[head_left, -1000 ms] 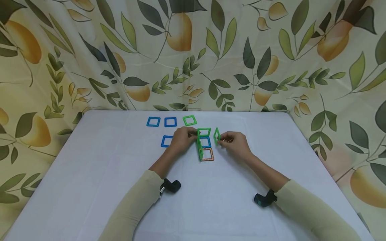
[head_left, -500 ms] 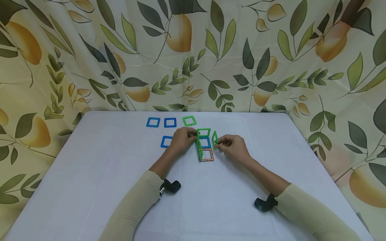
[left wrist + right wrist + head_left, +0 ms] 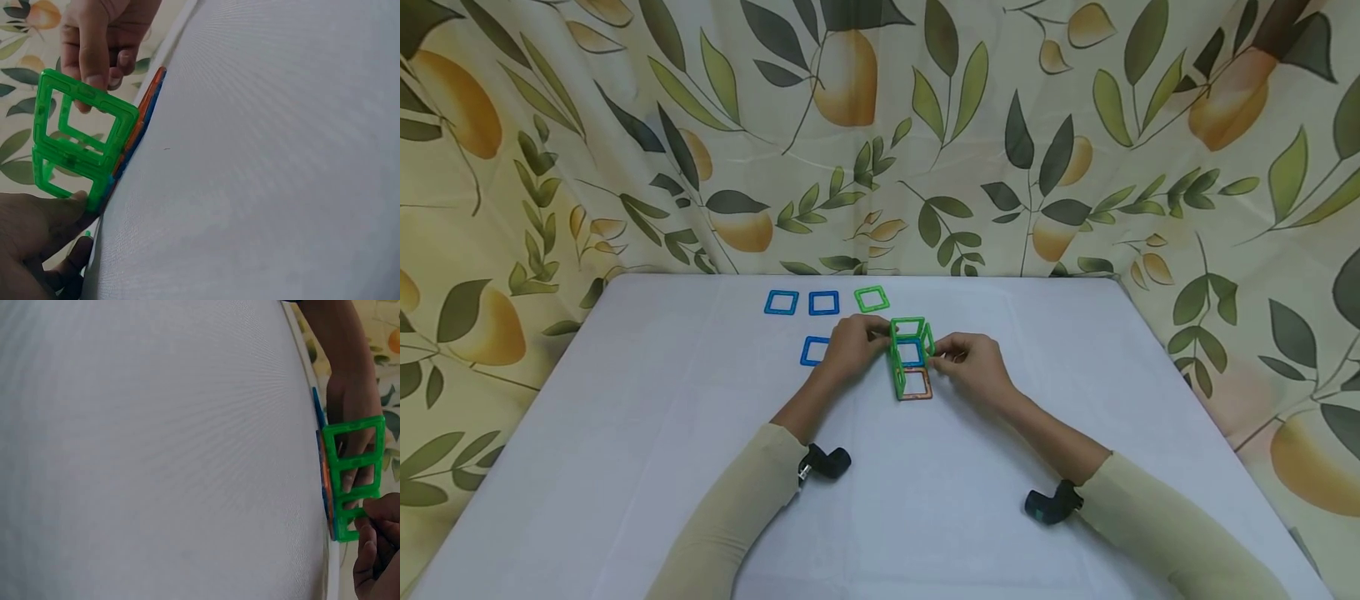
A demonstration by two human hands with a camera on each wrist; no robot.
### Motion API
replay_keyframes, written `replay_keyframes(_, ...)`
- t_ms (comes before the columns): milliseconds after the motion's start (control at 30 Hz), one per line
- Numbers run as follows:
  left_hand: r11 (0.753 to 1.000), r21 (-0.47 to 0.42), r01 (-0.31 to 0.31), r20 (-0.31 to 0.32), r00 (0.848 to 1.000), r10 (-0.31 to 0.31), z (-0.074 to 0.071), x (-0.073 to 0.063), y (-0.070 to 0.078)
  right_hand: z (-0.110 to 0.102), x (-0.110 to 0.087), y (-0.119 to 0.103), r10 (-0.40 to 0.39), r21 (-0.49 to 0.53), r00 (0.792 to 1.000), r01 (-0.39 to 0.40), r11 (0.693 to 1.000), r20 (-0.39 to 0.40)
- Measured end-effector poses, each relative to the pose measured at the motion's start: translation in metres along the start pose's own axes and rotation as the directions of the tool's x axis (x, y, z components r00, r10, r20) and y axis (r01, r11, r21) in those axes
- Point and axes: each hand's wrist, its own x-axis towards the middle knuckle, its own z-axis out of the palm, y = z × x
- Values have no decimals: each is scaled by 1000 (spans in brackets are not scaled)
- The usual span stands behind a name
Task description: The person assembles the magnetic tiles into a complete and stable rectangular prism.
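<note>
Both pinching: left hand [image 3: 854,347] on upright green frame [image 3: 99,186], right hand [image 3: 973,360] on opposite green frame [image 3: 931,340] (blue frame [image 3: 921,353] flat between).

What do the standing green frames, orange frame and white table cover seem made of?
Standing green frames: probably smooth, perhaps translucent plastic; their bars show lighter patches.
Orange frame: likely plastic too, from its similar square shape; finish too small to judge.
White table cover: seemingly matt cloth, given faint creases and fine texture.
</note>
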Motion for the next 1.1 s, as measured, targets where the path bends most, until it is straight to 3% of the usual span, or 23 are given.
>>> replay_keyframes(367, 1000, -1, 16, 4, 1000, -16, 2, 1, -2, 5, -1, -4, 32, -14, 999, -32, 999, 7)
replay_keyframes(1100, 1000, -21, -3, -4, 1000, 3, -2, 1, -1, 6, 4, -7, -2, -18, 1000, 2, 1000, -5)
